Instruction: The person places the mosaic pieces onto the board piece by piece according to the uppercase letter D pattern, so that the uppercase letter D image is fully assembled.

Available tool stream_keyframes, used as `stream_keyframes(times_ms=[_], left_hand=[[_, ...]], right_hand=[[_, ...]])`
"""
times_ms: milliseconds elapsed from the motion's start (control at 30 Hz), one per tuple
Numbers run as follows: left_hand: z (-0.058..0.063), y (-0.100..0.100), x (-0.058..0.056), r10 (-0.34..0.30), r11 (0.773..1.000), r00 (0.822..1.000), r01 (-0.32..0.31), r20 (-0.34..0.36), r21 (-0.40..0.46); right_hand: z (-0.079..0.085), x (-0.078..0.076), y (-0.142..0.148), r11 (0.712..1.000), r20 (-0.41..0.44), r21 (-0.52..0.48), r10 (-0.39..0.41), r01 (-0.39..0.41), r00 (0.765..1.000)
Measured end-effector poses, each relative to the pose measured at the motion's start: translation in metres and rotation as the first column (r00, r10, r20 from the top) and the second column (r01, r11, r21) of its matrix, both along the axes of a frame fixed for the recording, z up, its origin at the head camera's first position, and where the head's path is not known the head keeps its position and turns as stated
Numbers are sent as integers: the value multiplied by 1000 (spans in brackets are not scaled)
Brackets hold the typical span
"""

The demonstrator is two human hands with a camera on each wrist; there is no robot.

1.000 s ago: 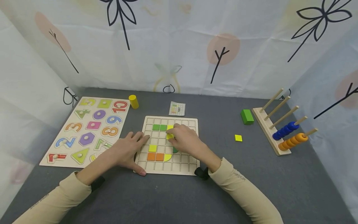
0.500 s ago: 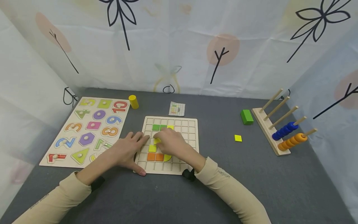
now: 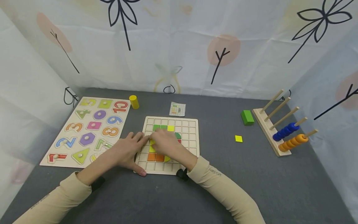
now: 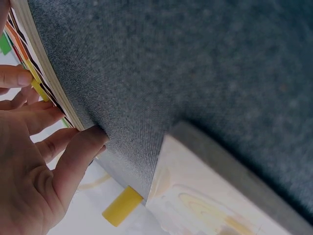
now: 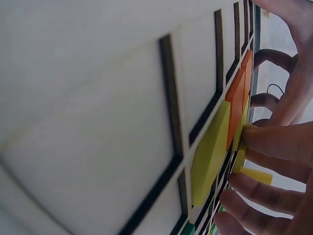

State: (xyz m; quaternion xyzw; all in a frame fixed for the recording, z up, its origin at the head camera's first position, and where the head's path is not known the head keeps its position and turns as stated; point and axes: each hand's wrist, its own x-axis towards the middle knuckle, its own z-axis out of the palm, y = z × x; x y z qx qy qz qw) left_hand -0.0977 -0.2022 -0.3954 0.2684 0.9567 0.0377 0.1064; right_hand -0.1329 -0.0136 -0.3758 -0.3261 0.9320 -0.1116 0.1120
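A wooden grid board [image 3: 193, 133] lies on the dark table. My left hand [image 3: 126, 152] rests along its left edge, thumb at the near corner and fingers spread. Over the middle of the board, my right hand [image 3: 169, 144] pinches a yellow square tile [image 5: 239, 160] between thumb and fingers, down at the grid just beyond another yellow tile [image 3: 152, 149]. Orange tiles [image 3: 155, 157] and a rounded yellow piece [image 3: 167, 159] lie in the nearer row. Two green tiles [image 3: 160, 127] and a yellow one [image 3: 171, 128] sit in the farther row. The right hand partly covers other pieces.
A peg puzzle board [image 3: 96, 133] with numbers and shapes lies at left, a yellow cylinder [image 3: 134, 102] beside it. A pattern card [image 3: 177, 109] lies behind the grid. To the right are a loose yellow tile [image 3: 238, 138], a green block [image 3: 247, 117] and a bead stand [image 3: 265, 129].
My right hand has moved left across the board with the yellow tile, from below the far yellow tile to the left column. My left hand has stayed in place.
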Motion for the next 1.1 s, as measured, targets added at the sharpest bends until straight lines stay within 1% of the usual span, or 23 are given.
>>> stream_keyframes(times_ms=[233,467,700,933,1100], left_hand=[[-1,0,0,6,1000,1000,-6,5,-3],[-1,0,0,8,1000,1000,-8,10,-2],[-1,0,-1,13,1000,1000,-13,22,-5],[-1,0,-1,17,1000,1000,-16,18,-16],[-1,1,-1,19,1000,1000,-19,20,-18]], right_hand=[[0,-1,4,999,5,-32,1,-1,1000],[2,-4,8,998,22,-47,-28,29,999],[1,-5,8,997,18,-70,-29,31,999],[0,-6,9,997,2,-63,-46,46,999],[0,-7,10,997,11,-67,-45,46,999]])
